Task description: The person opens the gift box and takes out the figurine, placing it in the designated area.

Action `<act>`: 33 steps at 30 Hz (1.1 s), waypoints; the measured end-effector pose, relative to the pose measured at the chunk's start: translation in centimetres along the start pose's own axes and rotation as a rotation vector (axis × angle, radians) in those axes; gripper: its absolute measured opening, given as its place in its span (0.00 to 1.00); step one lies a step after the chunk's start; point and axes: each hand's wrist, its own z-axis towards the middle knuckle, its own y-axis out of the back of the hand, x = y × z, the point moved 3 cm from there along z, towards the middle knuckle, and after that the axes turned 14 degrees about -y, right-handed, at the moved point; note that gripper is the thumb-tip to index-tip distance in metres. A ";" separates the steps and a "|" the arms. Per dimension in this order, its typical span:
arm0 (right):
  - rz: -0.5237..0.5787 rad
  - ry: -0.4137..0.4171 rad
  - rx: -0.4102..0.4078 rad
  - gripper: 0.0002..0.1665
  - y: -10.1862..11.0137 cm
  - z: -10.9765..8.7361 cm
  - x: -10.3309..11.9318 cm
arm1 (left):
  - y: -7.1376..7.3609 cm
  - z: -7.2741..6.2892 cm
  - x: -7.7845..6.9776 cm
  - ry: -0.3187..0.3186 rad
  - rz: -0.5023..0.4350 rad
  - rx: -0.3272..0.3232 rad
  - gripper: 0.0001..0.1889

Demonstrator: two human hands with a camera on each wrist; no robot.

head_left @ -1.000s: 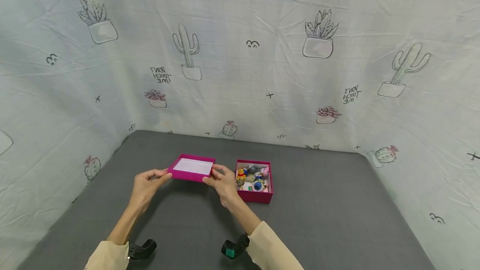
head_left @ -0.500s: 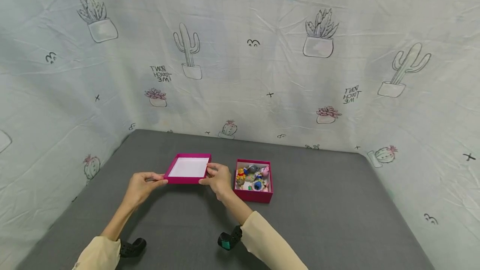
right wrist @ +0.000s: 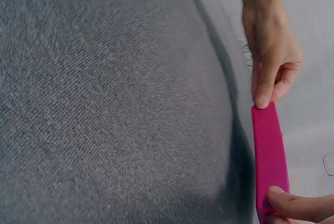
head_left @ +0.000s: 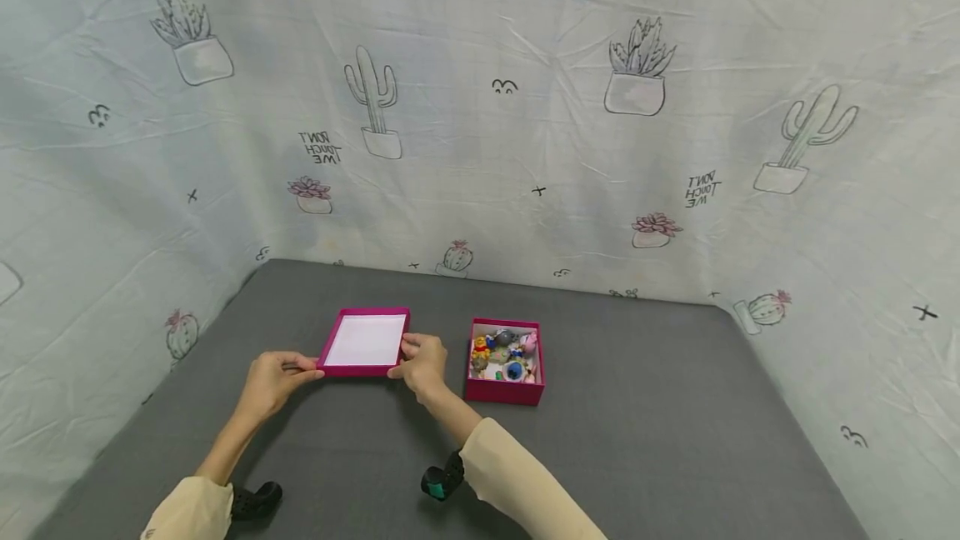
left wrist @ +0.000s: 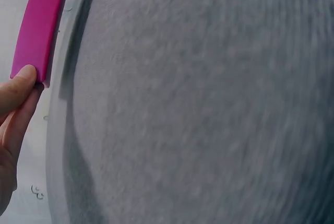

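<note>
Left of an open magenta box point(head_left: 504, 392) holding small toy figures point(head_left: 502, 352), a shallow pink lid point(head_left: 366, 340) is held, white inside facing up. The left hand point(head_left: 267, 383) pinches its front corner farther from the box; the right hand point(head_left: 423, 363) pinches the front corner nearer the box.

a magenta tray point(head_left: 356, 371) at left, white inside; right of it, a deep magenta box point(head_left: 504, 392) with yellow, grey, blue and pink figures point(head_left: 513, 371); dark grey tabletop point(head_left: 637, 407); far, a pale curtain point(head_left: 450, 7) patterned with outlined cacti point(head_left: 371, 98), reddish succulents point(head_left: 655, 225); near, cream sleeves point(head_left: 517, 477)
</note>
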 end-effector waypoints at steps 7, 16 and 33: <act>0.067 -0.041 -0.002 0.38 -1.0 0.2 -0.4 | 0.8 -0.1 0.4 0.025 0.027 0.021 0.05; 0.128 -0.073 -0.006 0.39 -1.8 0.6 -1.4 | 0.8 -0.4 1.0 0.068 0.045 0.059 0.05; 0.119 -0.064 -0.015 0.39 -2.3 0.9 -2.3 | 0.8 -0.3 1.6 0.086 0.031 0.119 0.07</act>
